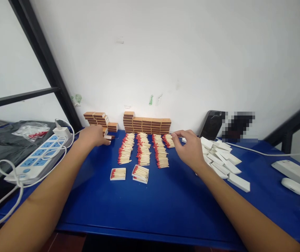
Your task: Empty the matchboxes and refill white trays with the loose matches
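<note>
My left hand [95, 135] is at the back left, its fingers closed on a matchbox [109, 137] that they partly cover. Behind it rises an uneven stack of brown matchboxes [99, 115]. My right hand [189, 146] bends thumb and forefinger together at the right end of a short pile of red-headed matches [168, 140]; the exact grip is partly hidden. Left of this pile lie three longer rows of matches [143, 148]. Nearer me, white trays filled with matches stand on the blue table: a single tray [117, 174] and two overlapping trays [140, 173].
A brick-like row of matchboxes [147, 125] stands against the wall. White trays [220, 159] are heaped at right, before a leaning black phone [211, 124]. A power strip [38, 157] with loops of white cable lies left. A white case [294, 186] sits far right.
</note>
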The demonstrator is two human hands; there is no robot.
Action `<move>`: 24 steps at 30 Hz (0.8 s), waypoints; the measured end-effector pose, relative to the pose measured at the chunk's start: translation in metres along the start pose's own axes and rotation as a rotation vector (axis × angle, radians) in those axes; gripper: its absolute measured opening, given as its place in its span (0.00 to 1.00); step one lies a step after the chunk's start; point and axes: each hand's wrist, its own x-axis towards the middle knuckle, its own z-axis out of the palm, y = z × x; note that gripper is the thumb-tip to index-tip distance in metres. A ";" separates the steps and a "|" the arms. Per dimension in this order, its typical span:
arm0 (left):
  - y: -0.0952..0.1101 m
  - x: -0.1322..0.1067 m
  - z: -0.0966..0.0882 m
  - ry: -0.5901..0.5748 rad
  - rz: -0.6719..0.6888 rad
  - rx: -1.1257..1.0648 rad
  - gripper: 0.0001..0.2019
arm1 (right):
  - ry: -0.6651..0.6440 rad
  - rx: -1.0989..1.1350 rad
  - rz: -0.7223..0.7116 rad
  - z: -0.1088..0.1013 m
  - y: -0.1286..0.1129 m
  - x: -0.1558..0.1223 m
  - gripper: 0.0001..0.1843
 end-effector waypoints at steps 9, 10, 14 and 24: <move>0.007 -0.006 0.000 -0.063 0.054 0.013 0.35 | -0.022 0.000 0.008 0.001 -0.002 -0.001 0.10; 0.009 -0.005 0.001 -0.022 0.048 0.018 0.36 | -0.022 0.001 0.005 0.001 -0.003 -0.002 0.10; 0.022 -0.001 0.014 0.103 0.041 0.039 0.35 | -0.029 0.011 0.001 0.002 -0.004 -0.003 0.10; -0.019 0.013 0.000 0.029 0.276 -0.183 0.24 | -0.032 -0.002 -0.006 0.001 -0.004 -0.003 0.10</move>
